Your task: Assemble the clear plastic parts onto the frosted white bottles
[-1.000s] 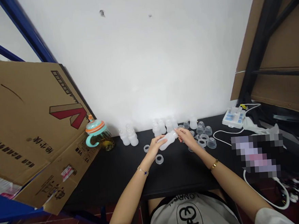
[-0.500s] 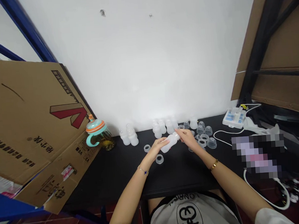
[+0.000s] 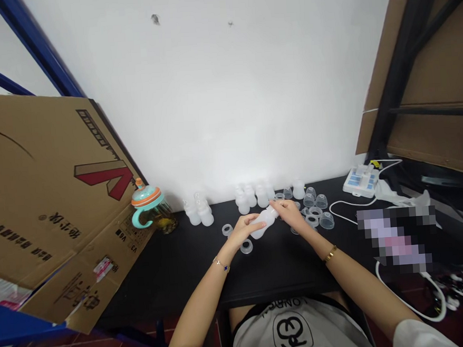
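Left grip (image 3: 241, 231), right grip (image 3: 290, 214) on bottle (image 3: 263, 224)

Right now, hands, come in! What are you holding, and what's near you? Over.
Left hand round white bottle, tilted. Right hand gripping its top end. Loose ring near left hand, clear cap off beyond right hand.

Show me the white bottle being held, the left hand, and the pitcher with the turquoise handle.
White bottle (image 3: 268, 218): head view, on its body.
Left hand (image 3: 243, 228): head view, on its back.
Pitcher (image 3: 162, 214): head view, on its clear body.
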A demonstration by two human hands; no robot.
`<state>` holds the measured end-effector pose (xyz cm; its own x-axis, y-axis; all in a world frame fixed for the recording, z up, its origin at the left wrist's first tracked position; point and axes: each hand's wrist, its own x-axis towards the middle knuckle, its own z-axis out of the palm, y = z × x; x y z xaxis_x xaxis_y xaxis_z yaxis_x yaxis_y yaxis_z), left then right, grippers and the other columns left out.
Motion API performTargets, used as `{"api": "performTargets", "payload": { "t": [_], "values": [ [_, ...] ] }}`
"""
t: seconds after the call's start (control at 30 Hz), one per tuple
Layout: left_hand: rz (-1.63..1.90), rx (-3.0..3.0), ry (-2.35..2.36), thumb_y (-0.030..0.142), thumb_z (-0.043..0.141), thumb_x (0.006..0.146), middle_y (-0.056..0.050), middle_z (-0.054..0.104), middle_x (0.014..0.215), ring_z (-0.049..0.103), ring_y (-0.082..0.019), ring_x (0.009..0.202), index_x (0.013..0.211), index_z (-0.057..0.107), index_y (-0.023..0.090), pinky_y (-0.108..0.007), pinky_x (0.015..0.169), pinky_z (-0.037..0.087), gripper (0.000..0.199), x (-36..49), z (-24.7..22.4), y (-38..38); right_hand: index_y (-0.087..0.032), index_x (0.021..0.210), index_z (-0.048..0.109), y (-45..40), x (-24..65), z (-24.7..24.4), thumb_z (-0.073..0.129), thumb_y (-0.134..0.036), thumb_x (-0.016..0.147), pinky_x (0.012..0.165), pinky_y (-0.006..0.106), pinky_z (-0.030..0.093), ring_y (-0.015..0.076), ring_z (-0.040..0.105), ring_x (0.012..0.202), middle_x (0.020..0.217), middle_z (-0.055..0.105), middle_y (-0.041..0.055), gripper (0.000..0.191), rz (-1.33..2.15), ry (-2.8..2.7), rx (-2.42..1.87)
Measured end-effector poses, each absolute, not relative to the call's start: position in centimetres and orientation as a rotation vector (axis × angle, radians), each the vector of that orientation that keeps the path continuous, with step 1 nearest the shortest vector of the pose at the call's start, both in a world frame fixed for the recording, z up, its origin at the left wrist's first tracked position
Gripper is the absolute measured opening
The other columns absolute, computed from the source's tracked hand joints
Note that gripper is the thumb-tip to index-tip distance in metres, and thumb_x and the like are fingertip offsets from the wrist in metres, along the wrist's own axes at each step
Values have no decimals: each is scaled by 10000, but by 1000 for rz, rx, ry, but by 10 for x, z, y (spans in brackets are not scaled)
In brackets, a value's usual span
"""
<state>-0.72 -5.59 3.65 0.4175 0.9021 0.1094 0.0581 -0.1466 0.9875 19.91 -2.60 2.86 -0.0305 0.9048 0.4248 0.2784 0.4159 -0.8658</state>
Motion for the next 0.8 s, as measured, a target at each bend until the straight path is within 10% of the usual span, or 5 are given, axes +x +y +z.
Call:
{"api": "performTargets", "payload": {
  "t": [0.8],
  "values": [
    [1026,1818,958,445,838,719,-79,793,1035,712,-325,977,1105,802,160,-395,888,565,481,-5,30,-53,-218,490,357,-21,201,26,512,-557,837,550,282,287,156,389,552,523,408,-3,509,612,-1597,-1141]
  ]
}}
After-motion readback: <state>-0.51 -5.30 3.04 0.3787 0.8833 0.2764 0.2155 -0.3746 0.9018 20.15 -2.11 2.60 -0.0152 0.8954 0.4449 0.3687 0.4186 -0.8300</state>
